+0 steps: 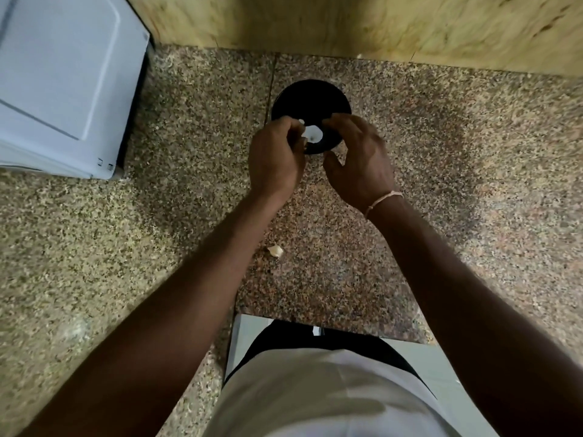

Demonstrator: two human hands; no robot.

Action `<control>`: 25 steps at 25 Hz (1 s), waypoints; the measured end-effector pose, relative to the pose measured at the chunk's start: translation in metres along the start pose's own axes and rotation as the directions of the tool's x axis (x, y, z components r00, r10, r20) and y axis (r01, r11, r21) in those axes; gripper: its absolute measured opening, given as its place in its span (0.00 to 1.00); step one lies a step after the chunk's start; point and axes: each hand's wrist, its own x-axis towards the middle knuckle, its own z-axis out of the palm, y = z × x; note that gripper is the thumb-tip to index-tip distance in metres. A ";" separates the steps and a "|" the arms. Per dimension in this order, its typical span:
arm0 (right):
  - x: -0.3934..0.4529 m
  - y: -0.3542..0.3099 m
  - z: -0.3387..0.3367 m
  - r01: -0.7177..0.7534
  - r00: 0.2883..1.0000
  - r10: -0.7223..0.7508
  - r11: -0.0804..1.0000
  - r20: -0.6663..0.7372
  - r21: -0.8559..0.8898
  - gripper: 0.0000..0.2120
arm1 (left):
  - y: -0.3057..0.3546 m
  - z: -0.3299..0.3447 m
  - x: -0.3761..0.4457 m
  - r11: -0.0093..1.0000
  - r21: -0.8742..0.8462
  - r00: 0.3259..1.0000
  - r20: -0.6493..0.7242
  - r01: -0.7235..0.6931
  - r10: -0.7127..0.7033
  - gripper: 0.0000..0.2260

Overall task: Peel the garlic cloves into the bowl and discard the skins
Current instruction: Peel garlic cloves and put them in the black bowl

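1. The left hand (275,156) pinches a white garlic clove (312,135) over the black bowl (310,99); the right hand (358,156) hovers beside it, fingers curled, and whether they touch the clove I cannot tell.
2. To do this well, I'd keep the clove above the bowl and pull the papery skin away sideways.
3. A second, unpeeled clove (275,250) lies nearer on the speckled granite bench (473,152); the bowl is round and matte.

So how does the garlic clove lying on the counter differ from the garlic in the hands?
The loose clove lies alone on the granite counter, near the person; the held garlic is over the black bowl. The loose clove is untouched; the held garlic is gripped by the left hand. Both look pale.
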 end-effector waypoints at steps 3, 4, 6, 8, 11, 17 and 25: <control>-0.014 0.002 0.008 0.011 1.000 -0.011 1.000 0.014 0.010 0.23 | -0.011 -0.008 -0.033 0.998 -0.059 1.000 -0.016 -0.016 0.015 0.06; -0.021 0.002 0.011 0.016 1.000 -0.017 1.000 0.024 0.025 0.22 | -0.016 -0.010 -0.048 0.997 -0.076 1.000 -0.007 -0.013 0.012 0.05; -0.040 0.001 0.020 0.034 0.998 -0.036 0.998 0.043 0.047 0.21 | -0.027 -0.014 -0.077 0.996 -0.092 1.000 0.024 0.015 -0.013 0.05; -0.061 0.000 0.031 0.057 0.995 -0.061 0.997 0.076 0.060 0.21 | -0.041 -0.019 -0.105 0.995 -0.079 0.998 0.024 0.068 -0.066 0.03; -0.092 -0.004 0.053 0.087 0.971 -0.107 0.991 0.214 0.100 0.21 | -0.071 -0.026 -0.139 0.971 -0.053 0.972 0.007 0.233 -0.233 0.03; -0.126 -0.016 0.103 0.127 0.879 -0.124 0.992 0.461 0.024 0.15 | -0.116 -0.015 -0.168 0.877 -0.043 0.860 0.224 0.478 -0.458 0.09; -0.126 -0.011 0.081 0.023 0.964 -0.074 0.980 0.256 0.197 0.09 | -0.087 -0.002 -0.167 0.749 -0.397 0.847 0.229 0.531 -0.479 0.10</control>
